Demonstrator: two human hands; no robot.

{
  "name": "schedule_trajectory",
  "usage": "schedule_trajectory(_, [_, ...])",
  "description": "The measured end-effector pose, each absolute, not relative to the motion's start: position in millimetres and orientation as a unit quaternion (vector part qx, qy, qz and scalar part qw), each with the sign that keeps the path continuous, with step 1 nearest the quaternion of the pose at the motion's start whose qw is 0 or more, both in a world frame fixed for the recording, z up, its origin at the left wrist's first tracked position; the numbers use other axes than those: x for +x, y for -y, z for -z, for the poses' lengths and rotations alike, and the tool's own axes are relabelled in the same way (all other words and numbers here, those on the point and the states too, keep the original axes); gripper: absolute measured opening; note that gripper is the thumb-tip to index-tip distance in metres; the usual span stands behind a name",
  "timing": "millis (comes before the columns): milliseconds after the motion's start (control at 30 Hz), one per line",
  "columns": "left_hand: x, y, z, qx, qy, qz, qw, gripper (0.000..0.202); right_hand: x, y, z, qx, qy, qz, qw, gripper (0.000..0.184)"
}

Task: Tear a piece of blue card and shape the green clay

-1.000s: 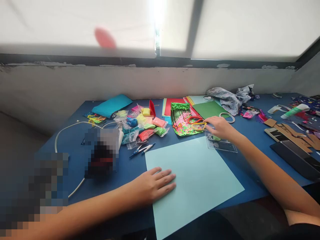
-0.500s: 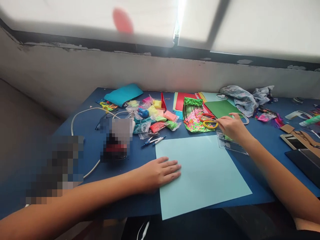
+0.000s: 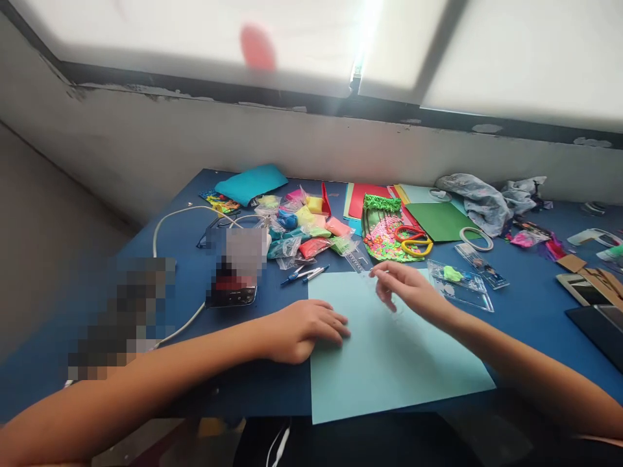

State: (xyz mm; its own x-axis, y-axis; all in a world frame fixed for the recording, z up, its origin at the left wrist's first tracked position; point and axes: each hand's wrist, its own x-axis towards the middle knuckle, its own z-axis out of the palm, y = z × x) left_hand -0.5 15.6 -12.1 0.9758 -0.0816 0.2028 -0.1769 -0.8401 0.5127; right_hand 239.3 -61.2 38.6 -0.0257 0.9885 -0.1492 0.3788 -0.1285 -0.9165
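Observation:
A light blue sheet of paper (image 3: 389, 350) lies on the blue table (image 3: 525, 305) in front of me. My left hand (image 3: 304, 329) rests on the sheet's left edge, fingers together and lying nearly flat. My right hand (image 3: 406, 288) hovers over the sheet's upper part, fingers pinched on a clear plastic ruler (image 3: 359, 261) whose far end points toward the beads. Just right of that hand lies a clear plastic case (image 3: 462, 285) with a green piece inside.
Behind the sheet are scissors with red and yellow handles (image 3: 413, 240) on a bead bag, small bags of coloured clay (image 3: 306, 227), pens (image 3: 304, 274), coloured paper sheets (image 3: 440, 220) and a tape roll (image 3: 476, 239). A white cable (image 3: 180, 217) loops at left. Crumpled plastic (image 3: 481, 194), a phone (image 3: 579, 285) at right.
My right hand has drawn back from the scissors and the clear case to above the sheet, now with the clear ruler in it. My left hand has curled slightly and stayed on the paper.

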Motion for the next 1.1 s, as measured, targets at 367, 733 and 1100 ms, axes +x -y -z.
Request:
schedule_trajectory(367, [33.3, 1.1, 9.2, 0.968, -0.086, -0.217, -0.089, 0.041, 248.3, 71.8, -11.2, -0.523, 0.583, -0.587, 0.206, 0.052])
schedule_trajectory(733, [24.1, 8.2, -15.4, 0.916, -0.337, 0.012, 0.218, 0.049, 294.3, 42.4, 2.5, -0.625, 0.748, -0.107, 0.198, 0.034])
schedule_trajectory(1100, [51.3, 19.7, -29.3, 0.834, -0.349, 0.146, 0.402, 0.056, 303.6, 48.2, -2.8, -0.620, 0.778, -0.037, 0.093, 0.023])
